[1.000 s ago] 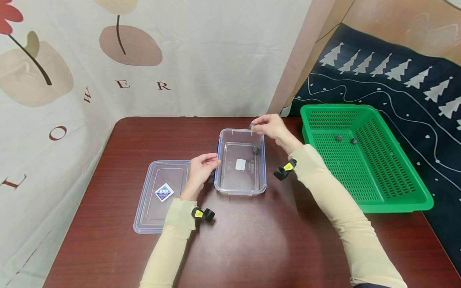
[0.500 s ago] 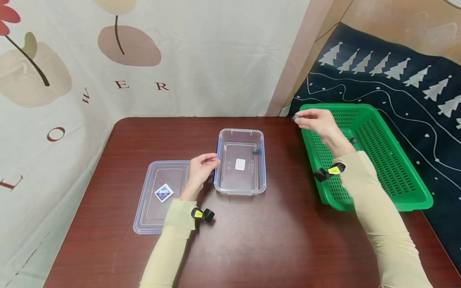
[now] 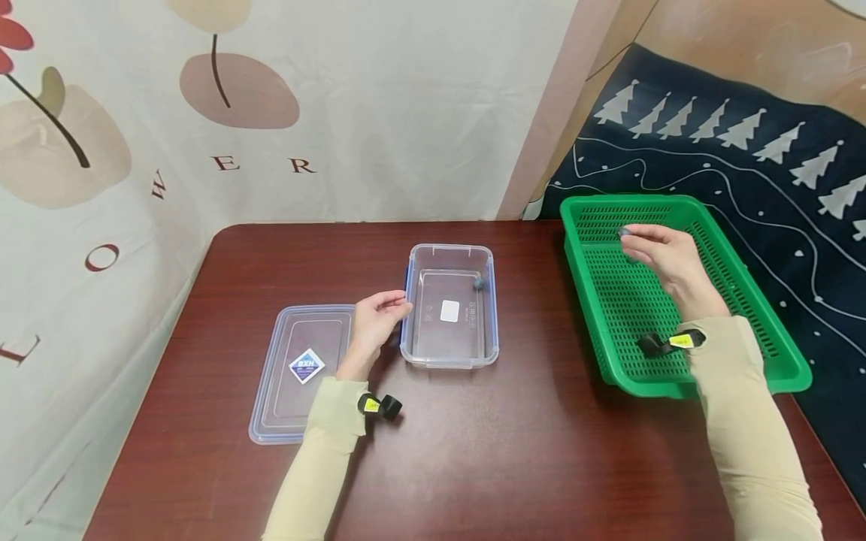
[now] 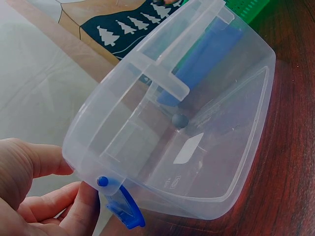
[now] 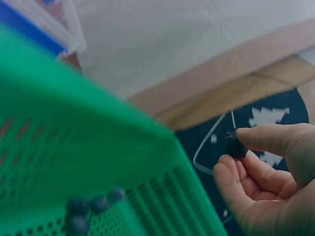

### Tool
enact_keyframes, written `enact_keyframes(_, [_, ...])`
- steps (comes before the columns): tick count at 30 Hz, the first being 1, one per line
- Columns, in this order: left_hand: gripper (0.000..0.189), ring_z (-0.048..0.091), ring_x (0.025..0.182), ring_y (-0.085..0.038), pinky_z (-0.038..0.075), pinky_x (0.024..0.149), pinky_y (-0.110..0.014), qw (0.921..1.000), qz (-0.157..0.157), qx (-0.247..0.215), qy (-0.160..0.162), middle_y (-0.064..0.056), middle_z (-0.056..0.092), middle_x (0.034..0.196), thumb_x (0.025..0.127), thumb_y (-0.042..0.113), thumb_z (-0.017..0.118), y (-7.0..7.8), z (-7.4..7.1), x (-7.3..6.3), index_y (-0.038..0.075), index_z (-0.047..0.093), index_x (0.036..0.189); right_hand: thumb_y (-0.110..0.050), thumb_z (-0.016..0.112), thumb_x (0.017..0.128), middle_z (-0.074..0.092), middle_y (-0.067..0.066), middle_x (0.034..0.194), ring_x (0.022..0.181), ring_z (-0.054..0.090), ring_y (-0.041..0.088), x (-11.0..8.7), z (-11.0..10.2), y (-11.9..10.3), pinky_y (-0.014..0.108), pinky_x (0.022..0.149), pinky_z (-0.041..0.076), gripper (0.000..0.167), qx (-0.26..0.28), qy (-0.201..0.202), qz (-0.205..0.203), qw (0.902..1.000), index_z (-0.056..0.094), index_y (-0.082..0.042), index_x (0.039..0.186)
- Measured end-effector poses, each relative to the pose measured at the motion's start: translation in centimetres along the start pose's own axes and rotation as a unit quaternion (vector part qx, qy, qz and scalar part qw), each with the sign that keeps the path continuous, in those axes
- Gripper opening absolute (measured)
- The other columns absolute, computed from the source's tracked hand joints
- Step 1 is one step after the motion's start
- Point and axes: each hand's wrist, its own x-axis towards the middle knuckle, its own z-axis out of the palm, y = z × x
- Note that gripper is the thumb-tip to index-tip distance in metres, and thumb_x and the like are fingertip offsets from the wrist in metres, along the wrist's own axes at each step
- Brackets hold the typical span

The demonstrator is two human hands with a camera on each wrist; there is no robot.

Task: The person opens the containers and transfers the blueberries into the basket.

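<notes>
My right hand [image 3: 666, 263] pinches a dark blueberry [image 5: 236, 146] between thumb and fingertips, above the green basket [image 3: 609, 315]. More blueberries [image 5: 98, 204], several in all, lie on the basket floor in the right wrist view. At the left side of a clear plastic container [image 3: 449, 346], my left hand [image 3: 376, 319] grips its edge, thumb by the rim corner and bent fingers beside a blue latch [image 4: 129, 212]. A single blueberry [image 4: 180, 121] lies inside the container, by its far right wall. Exactly how the left fingertips meet the wall is partly hidden.
The container's lid [image 3: 291, 406], with a diamond-shaped label, lies flat on the brown table [image 3: 473, 451] at the left, partly under the left hand and forearm. A pale printed curtain [image 3: 392, 113] hangs behind the table. Dark tree-patterned cloth [image 3: 744, 150] is behind the basket.
My right hand has moved right, from the container's far rim to over the basket, with a blueberry still in its fingers. The left hand and the container have stayed in place.
</notes>
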Motion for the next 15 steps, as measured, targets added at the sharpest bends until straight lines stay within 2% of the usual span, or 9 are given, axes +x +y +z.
enact_keyframes(8, [0.027,0.058,0.071,-0.006,0.047,0.062,-0.015,1.0,0.001,-0.001,0.004,-0.015,0.067,0.093,0.08,0.002,0.07,0.1,0.0,0.0,-0.005,0.067,0.105,-0.001,0.069,0.081,0.067,-0.004,0.086,0.078,0.066,0.006,-0.4,-2.4,1.0,0.019,0.076,0.051,0.013,0.02,0.025,0.029,0.9991,0.073,-0.013,0.085])
enact_keyframes(15, [0.027,0.059,0.072,-0.007,0.047,0.062,-0.015,1.0,-0.001,-0.001,0.0,-0.014,0.067,0.092,0.08,0.001,0.07,0.2,0.0,-0.2,-0.005,0.067,0.106,-0.008,0.071,0.082,0.062,-0.011,0.086,0.075,0.064,0.001,0.0,-2.9,1.8,0.015,0.073,0.051,0.014,-0.039,0.069,0.066,0.9947,0.071,-0.022,0.078])
